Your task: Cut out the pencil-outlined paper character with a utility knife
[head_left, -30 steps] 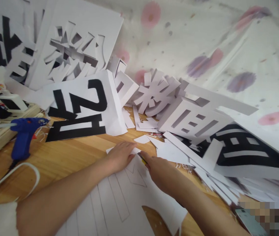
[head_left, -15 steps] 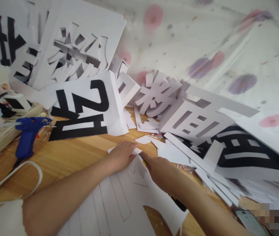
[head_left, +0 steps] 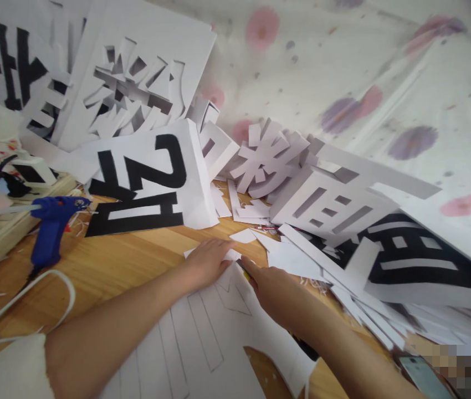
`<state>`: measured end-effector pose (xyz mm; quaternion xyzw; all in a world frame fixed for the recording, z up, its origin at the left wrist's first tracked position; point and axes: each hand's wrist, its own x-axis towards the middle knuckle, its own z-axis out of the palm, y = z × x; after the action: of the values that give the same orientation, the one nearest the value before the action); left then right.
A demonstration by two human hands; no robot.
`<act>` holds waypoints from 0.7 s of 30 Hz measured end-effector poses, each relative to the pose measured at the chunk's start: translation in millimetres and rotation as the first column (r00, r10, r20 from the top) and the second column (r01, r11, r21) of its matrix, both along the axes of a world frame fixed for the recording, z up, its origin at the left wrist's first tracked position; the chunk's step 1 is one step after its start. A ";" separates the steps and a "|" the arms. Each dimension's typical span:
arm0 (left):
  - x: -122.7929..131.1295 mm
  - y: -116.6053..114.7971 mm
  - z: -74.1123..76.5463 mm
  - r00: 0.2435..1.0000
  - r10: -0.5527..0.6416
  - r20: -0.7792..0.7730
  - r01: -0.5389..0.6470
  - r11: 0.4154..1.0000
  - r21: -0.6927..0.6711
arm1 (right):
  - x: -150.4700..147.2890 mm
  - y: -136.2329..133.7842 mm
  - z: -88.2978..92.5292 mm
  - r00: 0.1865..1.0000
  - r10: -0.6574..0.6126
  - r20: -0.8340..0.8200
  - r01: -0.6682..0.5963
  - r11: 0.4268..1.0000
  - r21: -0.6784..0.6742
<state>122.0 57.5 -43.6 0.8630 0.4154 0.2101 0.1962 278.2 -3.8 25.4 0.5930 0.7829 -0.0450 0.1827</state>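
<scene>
A white sheet (head_left: 152, 360) with pencilled outlines and a cut-out gap lies on the wooden table in front of me. My left hand (head_left: 204, 263) rests on the sheet's far end, pressing it down, thumb apart from the fingers. My right hand (head_left: 275, 288) is closed around a yellow and black utility knife (head_left: 247, 271). Its tip meets the sheet close beside my left thumb, while the dark rear end of the handle shows below my right wrist. The exact contact of the blade is too small to make out.
A blue glue gun (head_left: 50, 233) stands at left beside a looped white cable (head_left: 69, 293). White cut-out characters (head_left: 269, 158) and a black-printed sheet (head_left: 156, 183) stand behind. Paper strips (head_left: 318, 260) pile up at right, near a phone (head_left: 422, 377). A flowered curtain (head_left: 302, 72) hangs at the back.
The whole view has shifted slightly to the right. Both hands and the knife keep almost the same places on the sheet.
</scene>
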 end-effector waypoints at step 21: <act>-0.2 0.3 -0.5 1.000 -0.008 -0.015 0.008 1.000 0.016 | 11.5 -11.2 -15.8 0.991 0.103 0.089 -0.111 0.989 0.100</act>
<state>121.8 57.8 -44.1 0.8677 0.4117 0.2063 0.1873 289.8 -14.9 9.6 0.5602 0.8067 0.0308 0.1860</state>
